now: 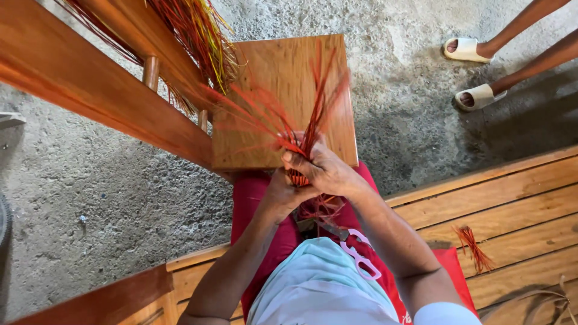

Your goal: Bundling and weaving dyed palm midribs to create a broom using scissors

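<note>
Seen from above, a person sits on a wooden bench point(512, 210) with both hands raised over the lap. The right hand point(322, 168) closes around a bundle of red straw point(295, 126), thumb and fingers wrapped over the point where the strands gather. The left hand point(283, 191) sits just beneath it, touching it, curled around the lower part of the same bundle; its fingers are mostly hidden, so how tightly it grips cannot be told. Above the hands the strands fan out, blurred, over a small wooden stool point(259, 132) that stands on the rough concrete floor point(108, 198). Below the hands, shorter red ends hang down toward the lap.

The lap is covered by red cloth point(256, 204), and a pair of pink-handled scissors point(358, 256) lies on it, just below the right forearm. The person wears a pale blue top point(313, 289).

To the right, on the bench slats, a small loose tuft of red straw point(475, 247) lies well apart from the hands. At the upper left, a wooden rail point(90, 84) runs diagonally, and a larger sheaf of red and yellow straw point(198, 36) rests against it, near the stool's far corner.

In the upper right, another person's feet in cream sandals point(472, 72) stand on the concrete. No packages, labels or signs can be made out.
</note>
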